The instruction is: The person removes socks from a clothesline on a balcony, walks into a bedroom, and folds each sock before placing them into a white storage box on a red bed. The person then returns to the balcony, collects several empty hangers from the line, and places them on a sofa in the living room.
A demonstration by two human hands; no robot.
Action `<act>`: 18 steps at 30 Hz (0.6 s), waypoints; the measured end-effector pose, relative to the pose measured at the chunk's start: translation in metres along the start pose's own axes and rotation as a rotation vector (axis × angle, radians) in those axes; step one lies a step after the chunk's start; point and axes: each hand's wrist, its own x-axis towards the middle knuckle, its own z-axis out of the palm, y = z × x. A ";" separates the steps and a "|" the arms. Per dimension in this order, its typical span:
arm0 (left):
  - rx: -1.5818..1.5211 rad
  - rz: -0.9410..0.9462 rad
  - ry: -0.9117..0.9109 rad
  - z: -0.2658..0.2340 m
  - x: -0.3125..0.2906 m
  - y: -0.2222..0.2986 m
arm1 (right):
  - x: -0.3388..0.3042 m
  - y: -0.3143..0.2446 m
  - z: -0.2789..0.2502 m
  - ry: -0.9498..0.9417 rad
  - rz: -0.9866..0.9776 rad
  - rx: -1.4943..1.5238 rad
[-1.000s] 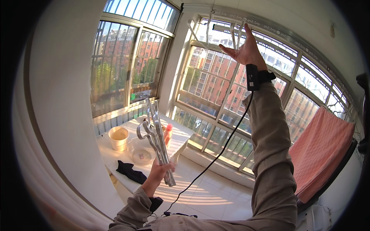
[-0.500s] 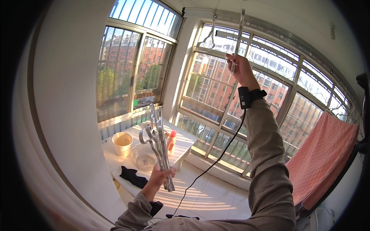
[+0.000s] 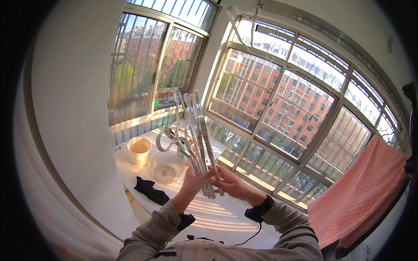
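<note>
A bundle of several silver metal clothes hangers (image 3: pixel 186 150) stands nearly upright in front of me, curved hooks toward the top. My left hand (image 3: pixel 190 185) is wrapped round its lower ends. Against the bundle's right side lies one more flat silver hanger (image 3: pixel 206 137), its lower part pinched by the fingers of my right hand (image 3: pixel 237 186). Both hands are close together, almost touching. Another hanger (image 3: pixel 235 28) hangs overhead near the window top, apart from my hands.
Behind the bundle, a white table (image 3: pixel 124 163) bears a cream bucket (image 3: pixel 139 151), a clear plastic basin (image 3: pixel 165 168) and a black cloth (image 3: pixel 151 190). A pink quilted cloth (image 3: pixel 359 195) hangs at the right. Barred windows (image 3: pixel 287 108) line the far side.
My right hand has come down from overhead with a hanger and brought it against the bundle. The left hand has moved slightly right and up with the bundle.
</note>
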 end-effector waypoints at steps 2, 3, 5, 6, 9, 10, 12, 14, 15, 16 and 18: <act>0.007 -0.029 0.007 0.001 0.003 -0.007 | 0.003 0.007 0.002 -0.004 0.044 -0.055; 0.003 -0.067 -0.011 0.000 0.003 -0.010 | 0.005 0.007 0.003 -0.057 0.029 -0.113; 0.085 -0.020 -0.024 -0.001 0.002 -0.014 | 0.009 0.002 0.002 -0.089 0.097 -0.247; 0.110 -0.017 -0.034 -0.002 0.000 -0.016 | 0.011 -0.002 0.002 -0.116 0.141 -0.304; 0.414 0.057 0.024 -0.004 -0.004 -0.017 | 0.019 -0.016 0.005 -0.154 0.367 -0.412; 0.487 0.085 0.054 -0.005 -0.007 -0.017 | 0.021 -0.019 0.012 -0.153 0.274 -0.513; 0.341 0.041 0.022 -0.010 -0.009 -0.014 | 0.022 -0.024 0.026 -0.150 0.051 -0.686; 0.136 0.007 -0.021 -0.018 -0.010 -0.010 | 0.027 -0.040 0.026 -0.249 -0.027 -0.902; 0.050 -0.006 -0.032 -0.023 -0.014 -0.007 | 0.032 -0.054 0.021 -0.295 -0.008 -1.053; 0.040 -0.051 -0.005 -0.028 -0.016 -0.006 | 0.035 -0.074 0.006 -0.299 0.021 -1.003; -0.026 -0.103 0.048 -0.037 -0.026 -0.003 | 0.067 -0.126 -0.031 -0.255 0.075 -1.066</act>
